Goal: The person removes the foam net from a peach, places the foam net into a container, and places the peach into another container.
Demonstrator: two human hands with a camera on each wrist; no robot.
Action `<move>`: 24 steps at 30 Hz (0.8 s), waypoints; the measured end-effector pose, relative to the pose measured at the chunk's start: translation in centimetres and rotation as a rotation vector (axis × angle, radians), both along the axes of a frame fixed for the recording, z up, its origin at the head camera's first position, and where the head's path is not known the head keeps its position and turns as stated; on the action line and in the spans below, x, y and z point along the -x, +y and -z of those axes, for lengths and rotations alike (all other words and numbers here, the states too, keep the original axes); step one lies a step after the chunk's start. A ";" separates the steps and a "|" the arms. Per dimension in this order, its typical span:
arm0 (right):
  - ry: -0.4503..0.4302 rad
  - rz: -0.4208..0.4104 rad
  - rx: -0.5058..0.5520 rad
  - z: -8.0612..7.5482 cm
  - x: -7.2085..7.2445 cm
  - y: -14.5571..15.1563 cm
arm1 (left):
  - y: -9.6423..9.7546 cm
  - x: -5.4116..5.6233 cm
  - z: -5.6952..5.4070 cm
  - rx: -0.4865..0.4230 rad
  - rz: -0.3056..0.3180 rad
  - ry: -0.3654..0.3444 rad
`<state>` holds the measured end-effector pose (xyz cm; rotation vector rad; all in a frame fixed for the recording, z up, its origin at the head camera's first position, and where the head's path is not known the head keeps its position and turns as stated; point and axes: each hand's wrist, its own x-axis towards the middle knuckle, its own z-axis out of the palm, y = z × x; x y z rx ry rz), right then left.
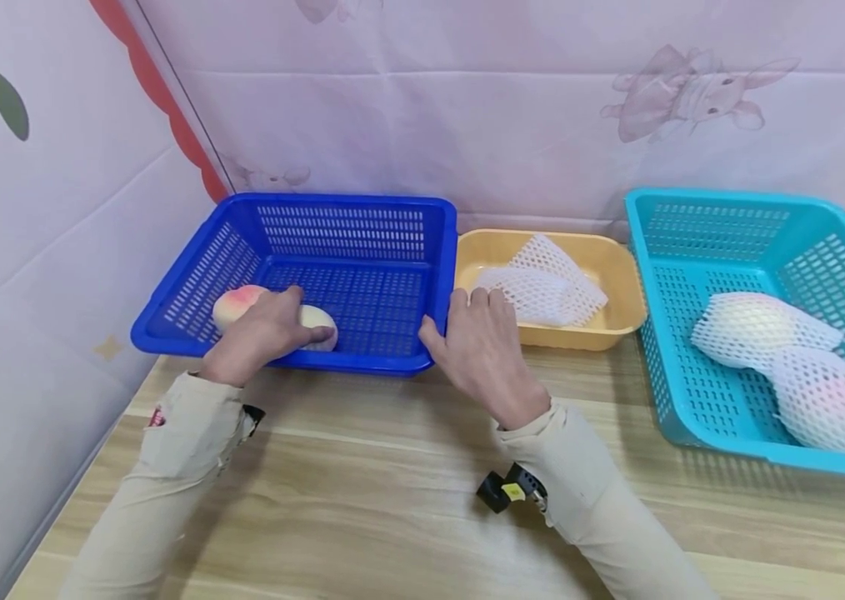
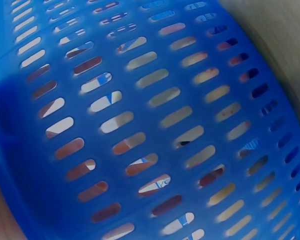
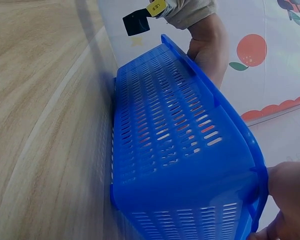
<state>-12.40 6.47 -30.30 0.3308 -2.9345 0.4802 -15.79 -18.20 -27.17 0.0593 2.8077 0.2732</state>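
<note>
At the left of the table stands a blue plastic basket [image 1: 351, 360] with slotted walls. Inside its near left part lie a pink-tinged peach [image 1: 235, 306] and a pale peach [image 1: 320, 319]. My left hand [image 1: 261, 329] reaches over the near rim and holds the pale peach, thumb across its near side; its other fingers are mostly hidden. With my right hand [image 1: 486, 350] I grip the basket's near right corner, thumb on the rim. The right wrist view shows that hand [image 3: 292, 195] at the rim. Slotted basket wall [image 2: 105, 155] fills the left wrist view.
Right of the blue basket, a yellow tray [image 1: 621, 292] contains white foam net sleeves [image 1: 542, 287]. Farther right, a turquoise basket [image 1: 662, 367] holds peaches in foam nets [image 1: 748, 329]. The wooden table [image 1: 362, 492] meets a printed wall covering [image 1: 422, 125] behind the containers.
</note>
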 end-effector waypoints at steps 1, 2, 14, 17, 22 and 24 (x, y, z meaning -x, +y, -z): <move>-0.001 0.001 0.001 0.0 0.0 0.0 | 0.0 0.0 0.0 -0.002 0.007 0.009; -0.001 0.002 -0.001 -0.1 0.0 0.0 | 0.0 -0.1 0.0 -0.007 0.012 0.019; -0.011 0.010 -0.015 -0.2 -0.2 -0.1 | 0.9 -0.8 -0.6 -0.032 0.051 0.129; -0.015 0.010 -0.019 -0.3 -0.2 -0.1 | 1.3 -1.0 -0.7 -0.048 0.066 0.143; -0.020 0.006 -0.026 -0.3 -0.3 -0.1 | 2.0 -1.3 -0.9 -0.082 0.061 0.149; -0.016 -0.002 -0.025 -0.4 -0.4 0.0 | 2.3 -1.3 -0.9 -0.091 0.052 0.146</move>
